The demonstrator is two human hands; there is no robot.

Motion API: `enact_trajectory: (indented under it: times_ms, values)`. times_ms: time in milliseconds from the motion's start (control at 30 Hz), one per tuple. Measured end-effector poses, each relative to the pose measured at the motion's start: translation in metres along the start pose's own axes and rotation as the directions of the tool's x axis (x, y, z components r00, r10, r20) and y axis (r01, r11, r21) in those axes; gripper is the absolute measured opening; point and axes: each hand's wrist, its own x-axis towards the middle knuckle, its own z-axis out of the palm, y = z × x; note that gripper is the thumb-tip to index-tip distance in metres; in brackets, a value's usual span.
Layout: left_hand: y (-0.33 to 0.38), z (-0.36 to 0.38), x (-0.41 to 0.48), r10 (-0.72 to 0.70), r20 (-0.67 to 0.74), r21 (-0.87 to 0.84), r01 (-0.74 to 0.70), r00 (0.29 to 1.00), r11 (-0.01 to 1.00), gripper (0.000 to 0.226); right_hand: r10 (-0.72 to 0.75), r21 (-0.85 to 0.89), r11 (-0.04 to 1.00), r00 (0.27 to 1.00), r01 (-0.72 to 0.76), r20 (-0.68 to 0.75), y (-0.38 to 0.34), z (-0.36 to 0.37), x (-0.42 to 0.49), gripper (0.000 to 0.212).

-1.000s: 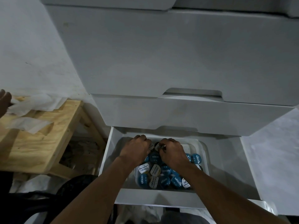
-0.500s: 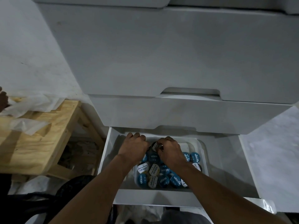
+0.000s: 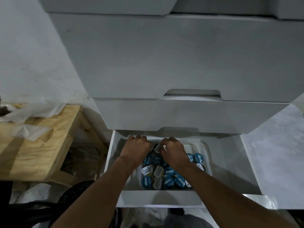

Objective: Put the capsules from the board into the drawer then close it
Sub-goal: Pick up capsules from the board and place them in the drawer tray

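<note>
Blue and white capsules [image 3: 166, 176] lie in the open drawer [image 3: 164, 197], both hands among them.
Head view: the capsules fill a clear tray [image 3: 206, 155] set nearer the drawer's left wall. At the tray's far edge the right hand [image 3: 174, 153] curls its fingers on a white-lidded capsule [image 3: 157, 148]. The left hand [image 3: 136, 149] sits just beside it, fingers curled under; I cannot tell if it holds anything. A wooden tabletop [image 3: 49, 153] stands left of the drawer.
</note>
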Motion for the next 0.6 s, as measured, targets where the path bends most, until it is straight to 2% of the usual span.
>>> enact_trajectory:
  times_ms: [267, 467, 600]
  values:
    - [0.007, -0.025, -0.015, 0.003, -0.096, -0.176, -0.020, 0.995, 0.984, 0.026, 0.018, -0.128, 0.991, 0.991, -0.036, -0.136, -0.003, -0.031, -0.023, 0.031]
    - [0.039, -0.050, -0.026, 0.138, -0.166, -0.161, -0.164, 0.977, 0.973, 0.030, 0.121, -0.197, 0.966, 0.969, -0.165, -0.215, 0.000, -0.061, -0.066, 0.038]
    - [0.076, -0.076, -0.021, 0.247, -0.207, -0.127, -0.276, 0.947, 0.953, 0.033, 0.190, -0.185, 0.948, 0.925, -0.261, -0.329, 0.016, -0.086, -0.103, 0.037]
